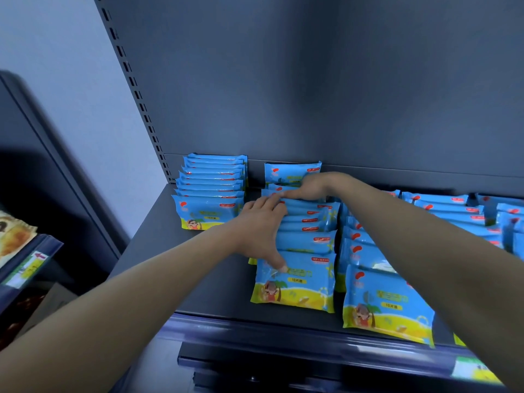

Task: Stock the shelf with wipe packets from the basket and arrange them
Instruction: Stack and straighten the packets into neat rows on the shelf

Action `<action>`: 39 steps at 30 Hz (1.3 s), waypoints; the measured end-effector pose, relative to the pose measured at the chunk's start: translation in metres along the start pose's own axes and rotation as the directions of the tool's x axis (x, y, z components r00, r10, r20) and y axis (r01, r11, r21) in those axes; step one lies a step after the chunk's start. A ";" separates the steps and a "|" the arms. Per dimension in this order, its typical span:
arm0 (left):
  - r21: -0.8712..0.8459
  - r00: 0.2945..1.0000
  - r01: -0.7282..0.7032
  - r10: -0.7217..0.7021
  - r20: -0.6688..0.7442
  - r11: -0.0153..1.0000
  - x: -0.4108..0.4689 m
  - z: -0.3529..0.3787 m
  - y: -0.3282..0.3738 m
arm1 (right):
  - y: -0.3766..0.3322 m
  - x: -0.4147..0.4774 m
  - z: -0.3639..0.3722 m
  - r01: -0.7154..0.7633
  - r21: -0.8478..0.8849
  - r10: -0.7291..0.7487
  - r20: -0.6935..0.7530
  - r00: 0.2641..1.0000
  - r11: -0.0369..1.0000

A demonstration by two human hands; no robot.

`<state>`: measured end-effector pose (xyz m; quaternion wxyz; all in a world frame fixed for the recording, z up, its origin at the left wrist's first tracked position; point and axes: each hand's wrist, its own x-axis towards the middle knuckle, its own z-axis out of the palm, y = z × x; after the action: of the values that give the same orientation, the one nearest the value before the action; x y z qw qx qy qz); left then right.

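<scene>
Left hand [262,231] lies spread wide over the middle row [307,236] of wipe packets at frame centre, thumb pressed on the front packet [295,282], fingers flat on the tops farther back. Right hand [309,187] sits at that row's rear, fingers curled over the back packets. All stand on the dark shelf [170,265] filling the lower frame. More rows [453,217] crowd the right side, loosely leaning. A neat left row [211,191] stands apart, upper left of centre. A small price label [476,370] sits lower right.
</scene>
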<state>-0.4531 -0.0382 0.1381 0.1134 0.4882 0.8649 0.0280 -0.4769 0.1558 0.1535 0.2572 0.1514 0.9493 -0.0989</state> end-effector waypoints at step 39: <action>0.094 0.996 -0.065 0.071 -0.055 0.993 -0.001 -0.001 -0.007 | -0.003 -0.012 -0.006 -0.063 0.381 0.083 -0.036 0.996 0.922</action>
<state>-0.4582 -0.0425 0.1383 0.0644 0.5210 0.8511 0.0063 -0.4706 0.1519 0.1653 0.2023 0.2359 0.9122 -0.2671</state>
